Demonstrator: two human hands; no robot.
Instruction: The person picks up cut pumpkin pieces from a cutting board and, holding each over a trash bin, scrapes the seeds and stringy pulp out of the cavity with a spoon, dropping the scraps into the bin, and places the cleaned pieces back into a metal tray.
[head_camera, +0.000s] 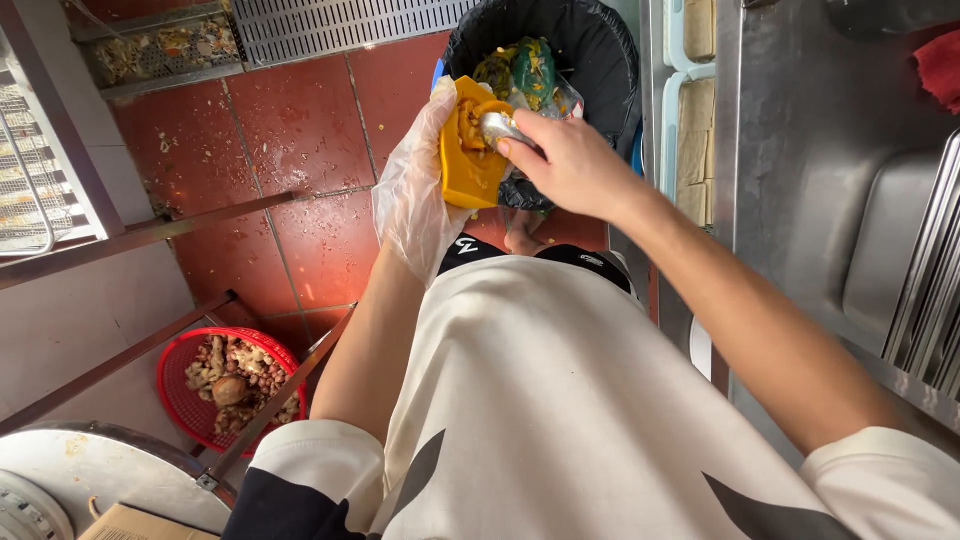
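A wedge of orange pumpkin (468, 165) was held up over the black-lined trash bin (600, 60), flesh side facing the person, seed pulp showing in its hollow near the top. The left hand (420, 190), inside a loose clear plastic glove, gripped the wedge from its left side, fingers wrapped round the rind. The right hand (570, 165), bare, was closed round a metal spoon (500, 127), fingers pinched on the handle, the bowl of the spoon pressed into the seedy hollow of the pumpkin. Both hands sat just above the bin's near rim. Inside the bin lay green and yellow pumpkin scraps (525, 72) on the black liner. The person wore a white shirt with black patches, seen from above. The floor (300, 130) was red tile, wet and speckled with bits of debris. A metal drain grate (340, 25) ran along the top, with food waste caught in a strainer section (165, 50) to its left. A red basket (230, 385) of brownish roots or tubers sat on the floor at lower left, partly behind a metal table leg. A round metal lid or pot (100, 480) showed at bottom left. To the right stood a stainless steel counter (800, 120) with a sink, and pale blue trays (690, 100) were stacked between bin and counter.
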